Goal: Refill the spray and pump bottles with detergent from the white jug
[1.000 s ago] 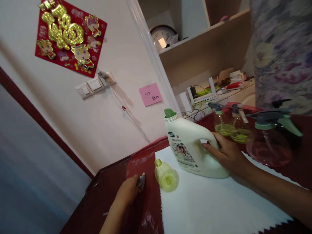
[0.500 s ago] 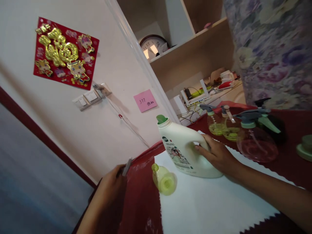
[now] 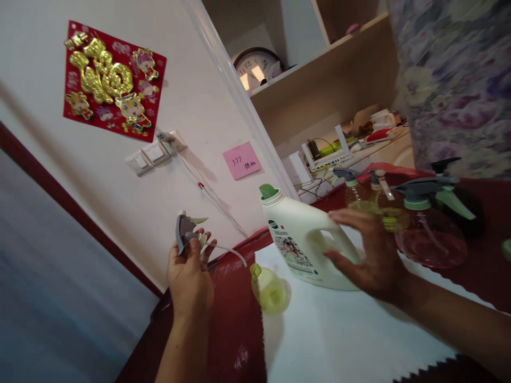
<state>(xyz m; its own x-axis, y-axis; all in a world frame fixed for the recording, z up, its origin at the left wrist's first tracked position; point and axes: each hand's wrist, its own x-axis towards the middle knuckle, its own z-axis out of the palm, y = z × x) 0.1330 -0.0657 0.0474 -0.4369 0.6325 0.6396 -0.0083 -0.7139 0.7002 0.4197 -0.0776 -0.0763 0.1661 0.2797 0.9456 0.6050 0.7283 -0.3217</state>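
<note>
My left hand (image 3: pixel 190 282) holds a grey trigger spray head (image 3: pixel 184 232) at the left, its thin clear dip tube (image 3: pixel 229 249) reaching right. The tube's tip is just above and left of the small yellow see-through bottle (image 3: pixel 271 292), whose neck is uncapped. A large white detergent jug (image 3: pixel 297 234) stands upright behind that bottle, with a green spout showing in its open mouth. Beside the jug's handle, my right hand (image 3: pixel 373 260) is open, thumb and fingers apart and no longer wrapped round it. Whether the fingertips still touch the jug I cannot tell.
A white sheet (image 3: pixel 339 335) with a zigzag edge lies on the dark red table cover (image 3: pixel 235 319). Several spray bottles stand at the right, among them a pink one (image 3: pixel 431 247). Behind are a wall with switches (image 3: pixel 146 158) and a shelf holding a white router (image 3: pixel 329 159).
My left hand has risen and turned, bringing the spray head and its tube into view. My right hand has let go of the jug's handle. The jug stays standing on the sheet.
</note>
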